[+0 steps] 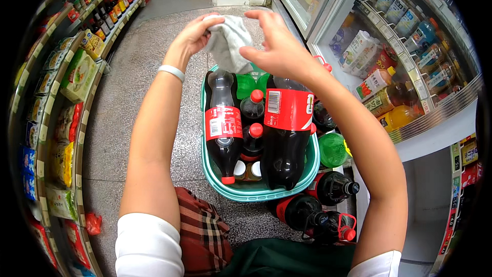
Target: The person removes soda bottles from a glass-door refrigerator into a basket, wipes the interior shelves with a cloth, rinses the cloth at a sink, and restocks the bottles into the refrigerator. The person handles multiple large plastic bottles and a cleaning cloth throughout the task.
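Observation:
My left hand (194,36) pinches a light grey cloth (230,44) near the top of the view. On the cloth's other side is my right hand (273,42), its fingers spread apart; whether its thumb touches the cloth I cannot tell. Below both hands a teal plastic basket (246,196) holds cola bottles. One red-labelled cola bottle (225,123) lies cap towards me on the left, and a larger cola bottle (288,111) lies on the right. Between them are red-capped bottles (255,130), with white-capped containers (239,169) lower down and green bottles (246,84) at the far end.
Large cola bottles (334,188) and a green bottle (333,149) stand right of the basket, beside a glass-doored drinks fridge (380,69). Shelves of packets and sauce bottles (80,123) line the left side. A red plastic bag (93,223) is at the shelf's foot.

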A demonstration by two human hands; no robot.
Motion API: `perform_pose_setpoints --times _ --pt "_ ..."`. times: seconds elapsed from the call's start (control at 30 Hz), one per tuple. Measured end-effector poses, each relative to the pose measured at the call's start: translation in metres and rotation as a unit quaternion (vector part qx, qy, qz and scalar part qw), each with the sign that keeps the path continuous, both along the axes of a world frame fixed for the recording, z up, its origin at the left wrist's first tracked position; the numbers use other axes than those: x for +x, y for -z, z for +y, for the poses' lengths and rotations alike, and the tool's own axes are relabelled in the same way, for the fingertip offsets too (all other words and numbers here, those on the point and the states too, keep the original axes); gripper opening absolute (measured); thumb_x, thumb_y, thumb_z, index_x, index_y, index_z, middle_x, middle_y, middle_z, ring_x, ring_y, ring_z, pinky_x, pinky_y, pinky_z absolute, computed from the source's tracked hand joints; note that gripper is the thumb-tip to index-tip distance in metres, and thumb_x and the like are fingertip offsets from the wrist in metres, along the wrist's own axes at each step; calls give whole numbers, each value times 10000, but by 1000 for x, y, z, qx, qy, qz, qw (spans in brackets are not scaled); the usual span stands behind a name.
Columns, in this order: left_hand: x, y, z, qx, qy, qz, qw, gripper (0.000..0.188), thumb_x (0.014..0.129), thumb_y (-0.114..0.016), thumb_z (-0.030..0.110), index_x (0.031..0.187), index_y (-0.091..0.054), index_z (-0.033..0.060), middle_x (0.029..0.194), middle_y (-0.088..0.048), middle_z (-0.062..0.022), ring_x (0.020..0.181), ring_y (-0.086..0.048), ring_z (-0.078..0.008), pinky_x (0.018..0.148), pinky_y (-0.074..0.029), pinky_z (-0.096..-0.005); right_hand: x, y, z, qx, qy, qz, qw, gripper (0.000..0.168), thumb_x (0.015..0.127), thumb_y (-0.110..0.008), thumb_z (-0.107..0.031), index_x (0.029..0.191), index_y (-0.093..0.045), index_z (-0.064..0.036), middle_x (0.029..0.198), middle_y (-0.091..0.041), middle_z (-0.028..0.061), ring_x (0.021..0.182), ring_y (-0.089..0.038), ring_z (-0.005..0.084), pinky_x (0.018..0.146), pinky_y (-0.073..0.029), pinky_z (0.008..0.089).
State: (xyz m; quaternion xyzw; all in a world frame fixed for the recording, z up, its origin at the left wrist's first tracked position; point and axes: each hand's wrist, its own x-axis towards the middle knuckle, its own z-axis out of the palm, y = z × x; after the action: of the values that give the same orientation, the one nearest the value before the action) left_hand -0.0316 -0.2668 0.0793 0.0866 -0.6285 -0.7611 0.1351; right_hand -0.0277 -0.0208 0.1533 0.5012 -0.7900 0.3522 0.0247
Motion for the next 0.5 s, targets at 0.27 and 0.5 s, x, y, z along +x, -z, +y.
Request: perform_pose_setpoints --times 0.27,0.5 --pt "-23 115 -36 -300 -11 -194 934 393 761 -683 211 1123 -605 77 940 -647 -82 788 -593 -154 700 -474 -286 1 -37 148 -41 52 -91 994 298 864 -582 -86 1147 -532 -4 1120 -573 65 991 -564 131 818 -470 262" --pt "-15 73 6 -273 142 -146 940 419 780 -666 201 1185 -587 128 1001 -624 -28 944 -559 -158 843 -434 -299 -33 10 271 107 173 -226 953 290 869 -610 -175 1096 -560 -2 969 -598 45 838 -558 111 759 -471 265"
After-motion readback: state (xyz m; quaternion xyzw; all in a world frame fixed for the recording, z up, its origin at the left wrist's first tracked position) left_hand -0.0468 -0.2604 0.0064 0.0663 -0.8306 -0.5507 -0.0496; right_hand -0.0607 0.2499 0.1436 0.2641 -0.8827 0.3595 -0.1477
